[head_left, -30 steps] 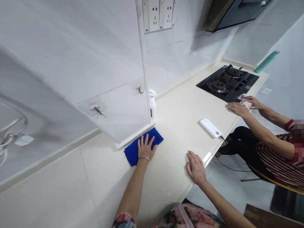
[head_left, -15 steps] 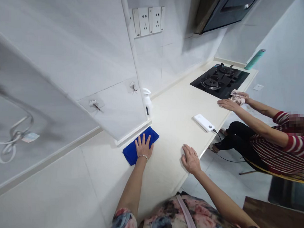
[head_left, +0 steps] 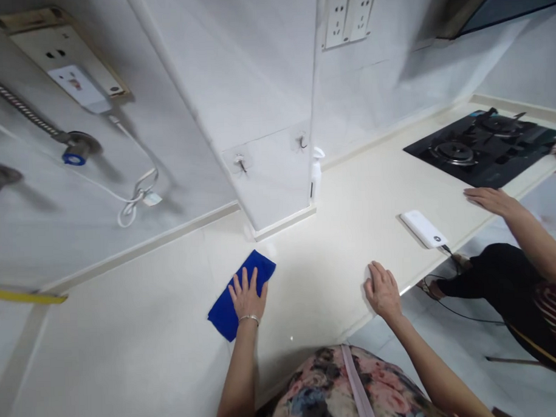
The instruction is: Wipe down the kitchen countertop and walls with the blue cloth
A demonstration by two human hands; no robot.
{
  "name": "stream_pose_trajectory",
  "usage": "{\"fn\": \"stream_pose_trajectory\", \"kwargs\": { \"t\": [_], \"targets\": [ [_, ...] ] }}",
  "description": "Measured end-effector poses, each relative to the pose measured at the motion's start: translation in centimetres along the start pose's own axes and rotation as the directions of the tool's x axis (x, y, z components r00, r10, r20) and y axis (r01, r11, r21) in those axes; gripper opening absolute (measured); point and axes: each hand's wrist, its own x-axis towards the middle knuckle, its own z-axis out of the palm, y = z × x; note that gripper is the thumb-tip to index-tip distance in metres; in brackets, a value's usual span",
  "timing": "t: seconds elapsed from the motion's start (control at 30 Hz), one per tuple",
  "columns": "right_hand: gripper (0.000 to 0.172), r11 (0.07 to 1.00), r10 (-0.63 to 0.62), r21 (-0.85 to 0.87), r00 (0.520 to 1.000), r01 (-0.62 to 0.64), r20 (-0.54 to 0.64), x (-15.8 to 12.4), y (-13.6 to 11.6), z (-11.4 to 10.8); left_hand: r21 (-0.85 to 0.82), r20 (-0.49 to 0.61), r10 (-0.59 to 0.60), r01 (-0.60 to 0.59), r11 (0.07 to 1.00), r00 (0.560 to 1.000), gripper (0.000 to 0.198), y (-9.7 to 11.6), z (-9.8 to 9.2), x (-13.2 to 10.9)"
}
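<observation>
My left hand (head_left: 247, 295) lies flat with spread fingers on a folded blue cloth (head_left: 226, 304) on the pale countertop (head_left: 141, 341). A thin bracelet circles that wrist. My right hand (head_left: 382, 290) rests palm down, fingers apart, on the counter near its front edge, holding nothing. The cloth sits a little in front of the white wall column (head_left: 267, 172).
A white power bank (head_left: 423, 229) with a cable lies near the counter edge. A small spray bottle (head_left: 316, 180) stands by the column. A black gas hob (head_left: 483, 145) is at right, where another person's hand (head_left: 490, 199) rests. Sockets (head_left: 348, 14) and pipes are on the wall.
My left hand has slid the blue cloth away from the column's base, toward me and to the left. The view swung left. The other person's hand moved off the hob's corner.
</observation>
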Motion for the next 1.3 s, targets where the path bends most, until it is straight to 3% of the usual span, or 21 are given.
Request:
{"fn": "stream_pose_trajectory", "kwargs": {
  "t": [0.07,0.17,0.23,0.27,0.33,0.43,0.5,0.6,0.67,0.77,0.87,0.93,1.07,1.3],
  "targets": [
    [0.048,1.000,0.002,-0.005,1.000,-0.002,0.000,-0.1,0.0,-0.1,-0.016,-0.037,-0.164,0.163,0.986,0.986,0.067,-0.6,-0.6,1.7],
    [0.049,1.000,0.012,-0.002,1.000,-0.012,-0.007,-0.2,0.0,-0.3,-0.058,-0.022,-0.388,0.386,0.921,0.921,0.073,-0.5,-1.7,5.7],
    [0.049,1.000,0.009,0.003,1.000,-0.009,-0.013,-0.3,0.1,-0.4,-0.092,0.076,-0.432,0.438,0.894,0.899,0.082,-0.8,-2.8,8.2],
    [0.050,1.000,0.005,0.006,1.000,-0.005,-0.015,-0.3,0.1,-0.3,-0.117,0.134,-0.401,0.416,0.902,0.906,0.085,-1.3,-3.3,9.1],
    [0.049,1.000,-0.003,0.009,1.000,0.003,-0.022,-0.4,0.2,-0.3,-0.189,0.190,-0.240,0.275,0.943,0.952,0.085,-3.3,-4.3,9.7],
    [0.049,1.000,-0.009,0.016,0.999,0.010,-0.034,-0.4,0.4,-0.1,-0.172,0.032,0.046,-0.040,0.984,0.998,0.072,-7.9,-4.9,8.5],
    [0.050,1.000,-0.016,0.020,0.999,0.016,-0.038,-0.5,0.5,0.0,-0.069,-0.035,0.262,-0.264,0.962,0.965,0.065,-10.8,-4.5,7.3],
    [0.050,1.000,-0.021,0.015,0.999,0.022,-0.036,-0.6,0.6,-0.1,-0.020,0.030,0.461,-0.461,0.887,0.887,0.060,-13.1,-3.2,6.3],
    [0.051,1.000,-0.020,0.012,0.999,0.020,-0.025,-0.6,0.7,-0.3,-0.033,0.045,0.426,-0.425,0.905,0.904,0.060,-12.8,-2.4,6.4],
    [0.054,1.000,0.000,0.020,1.000,0.000,0.005,-0.6,1.0,-0.5,-0.066,0.051,0.263,-0.260,0.963,0.963,0.061,-10.1,-1.8,7.6],
    [0.056,0.999,0.022,0.034,0.999,-0.023,0.046,-0.6,1.1,-0.7,-0.106,0.047,0.076,-0.071,0.992,0.996,0.063,-6.6,-1.6,10.2],
    [0.058,0.999,0.030,0.041,0.998,-0.033,0.061,-0.7,1.1,-0.8,-0.133,0.040,0.018,-0.013,0.991,0.999,0.065,-4.7,-1.4,12.4],
    [0.060,0.998,0.050,0.032,0.996,-0.053,0.078,-0.7,1.1,-0.9,-0.184,0.022,0.047,-0.042,0.982,0.999,0.065,-2.5,-1.0,17.0],
    [0.061,0.999,0.052,0.001,0.992,-0.053,0.117,-0.6,1.2,-1.2,-0.232,-0.005,0.070,-0.069,0.970,0.998,0.062,-1.5,-0.7,23.3]
  ]
}}
